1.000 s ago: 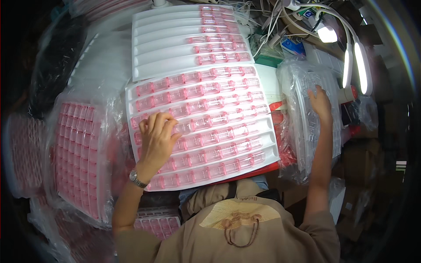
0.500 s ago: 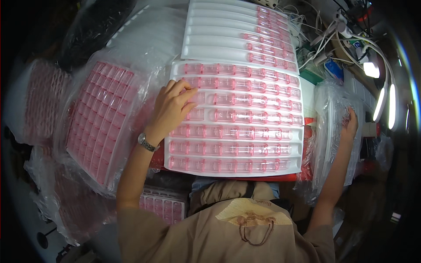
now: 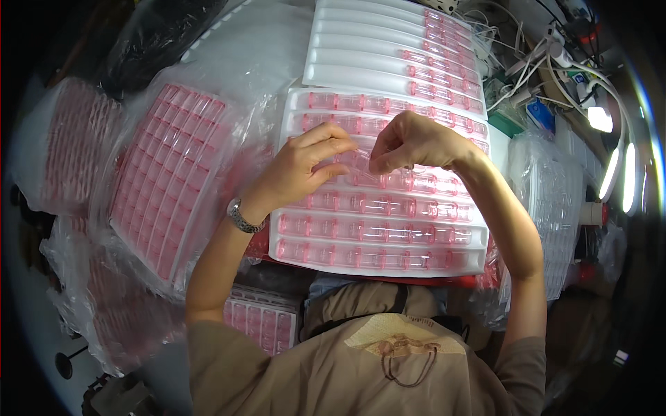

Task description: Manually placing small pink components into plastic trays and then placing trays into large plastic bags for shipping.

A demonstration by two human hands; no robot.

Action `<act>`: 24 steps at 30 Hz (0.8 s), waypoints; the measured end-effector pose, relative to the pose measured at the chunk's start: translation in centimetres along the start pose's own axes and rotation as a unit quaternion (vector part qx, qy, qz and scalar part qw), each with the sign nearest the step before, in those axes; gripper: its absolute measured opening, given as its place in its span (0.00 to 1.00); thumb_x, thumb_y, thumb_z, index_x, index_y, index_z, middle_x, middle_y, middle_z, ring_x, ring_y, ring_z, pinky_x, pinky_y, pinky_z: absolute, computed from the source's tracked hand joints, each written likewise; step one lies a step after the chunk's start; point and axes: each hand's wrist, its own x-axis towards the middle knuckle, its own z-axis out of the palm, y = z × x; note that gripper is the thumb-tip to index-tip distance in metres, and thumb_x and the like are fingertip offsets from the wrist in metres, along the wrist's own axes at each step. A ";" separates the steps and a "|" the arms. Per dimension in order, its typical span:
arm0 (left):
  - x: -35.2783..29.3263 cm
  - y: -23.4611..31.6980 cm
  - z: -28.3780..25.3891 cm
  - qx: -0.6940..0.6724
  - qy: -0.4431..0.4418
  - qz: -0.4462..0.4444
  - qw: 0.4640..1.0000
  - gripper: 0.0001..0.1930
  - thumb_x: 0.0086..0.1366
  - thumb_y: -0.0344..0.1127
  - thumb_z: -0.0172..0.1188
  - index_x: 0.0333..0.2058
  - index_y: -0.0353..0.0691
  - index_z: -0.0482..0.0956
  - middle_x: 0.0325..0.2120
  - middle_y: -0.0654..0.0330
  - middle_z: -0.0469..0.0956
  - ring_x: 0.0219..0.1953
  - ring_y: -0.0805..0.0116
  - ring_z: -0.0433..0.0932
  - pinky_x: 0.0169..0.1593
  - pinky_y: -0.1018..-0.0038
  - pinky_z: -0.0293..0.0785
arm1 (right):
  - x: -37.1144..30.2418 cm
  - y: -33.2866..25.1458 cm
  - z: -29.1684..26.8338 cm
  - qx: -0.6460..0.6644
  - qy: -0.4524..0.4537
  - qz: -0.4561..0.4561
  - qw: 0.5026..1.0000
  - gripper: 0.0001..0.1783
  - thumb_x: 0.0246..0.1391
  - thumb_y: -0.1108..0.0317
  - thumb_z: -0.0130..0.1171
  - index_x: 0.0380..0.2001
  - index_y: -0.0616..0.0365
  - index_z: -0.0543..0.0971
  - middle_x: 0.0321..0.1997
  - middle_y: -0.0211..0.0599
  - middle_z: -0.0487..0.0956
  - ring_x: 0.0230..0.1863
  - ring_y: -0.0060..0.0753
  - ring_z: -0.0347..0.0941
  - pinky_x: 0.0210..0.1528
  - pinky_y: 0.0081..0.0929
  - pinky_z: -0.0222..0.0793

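Note:
A white tray with rows of clear pink plastic pieces lies before me. Over its middle rows, both my hands come close together. My right hand is closed in a pinch, with a small clear plastic piece at its fingertips. Just to the left hovers my left hand, its thumb and fingers curved and apart around the near side of that piece. Whether they touch it is hard to tell. A wristwatch is on my left wrist. The hands cover part of the rows beneath.
Behind lies a second white tray, pink pieces at its right side. Plastic-wrapped trays of pink pieces stand at left. Wrapped clear trays stand at right, below white cables and bright lamps. Another tray sits low.
My right hand has come from the wrapped clear trays at right to the middle of the tray, now with a clear piece. My left hand has shifted right and slightly down.

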 end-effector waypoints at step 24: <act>-3.9 -0.1 0.8 0.089 0.043 -0.056 0.994 0.17 0.47 0.28 0.66 0.39 0.39 0.77 0.37 0.62 0.74 0.42 0.67 0.72 0.46 0.71 0.67 | -2.6 2.9 5.1 0.406 0.120 -0.091 0.902 0.13 0.52 0.70 0.59 0.40 0.62 0.72 0.27 0.35 0.77 0.24 0.21 0.72 0.28 0.18 0.67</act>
